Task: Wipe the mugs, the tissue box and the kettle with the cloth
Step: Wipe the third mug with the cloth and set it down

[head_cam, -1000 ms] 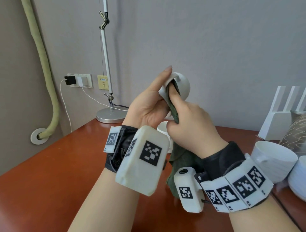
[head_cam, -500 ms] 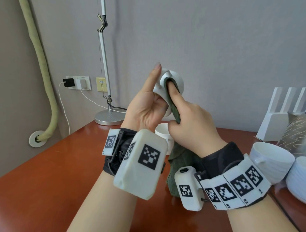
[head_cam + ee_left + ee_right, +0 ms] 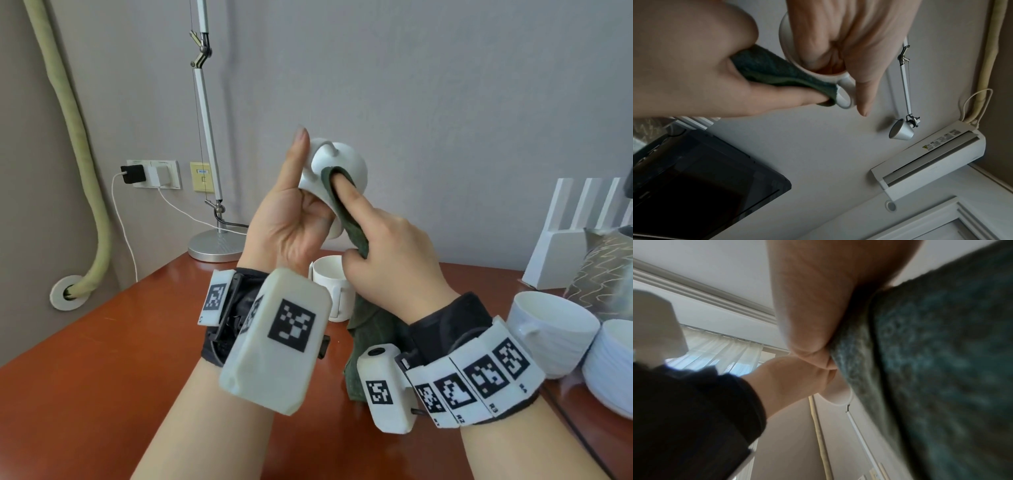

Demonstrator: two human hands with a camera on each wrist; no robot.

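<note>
2 hands [image 3: 342, 240] together: left hand [image 3: 291, 226] gripping white mug [image 3: 337, 164], right hand [image 3: 387, 253] clutching green cloth [image 3: 346, 212] against it.

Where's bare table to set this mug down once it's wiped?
Bare table lies on the left, between the lamp base and the left hand. The right is crowded: cups and a plate stack. A mug stands in the middle, behind the hands.

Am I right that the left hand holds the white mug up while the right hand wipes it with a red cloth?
Not quite: the cloth is dark green, as the head view shows. Otherwise yes: the left hand holds the white mug up while the right hand wipes it.
</note>
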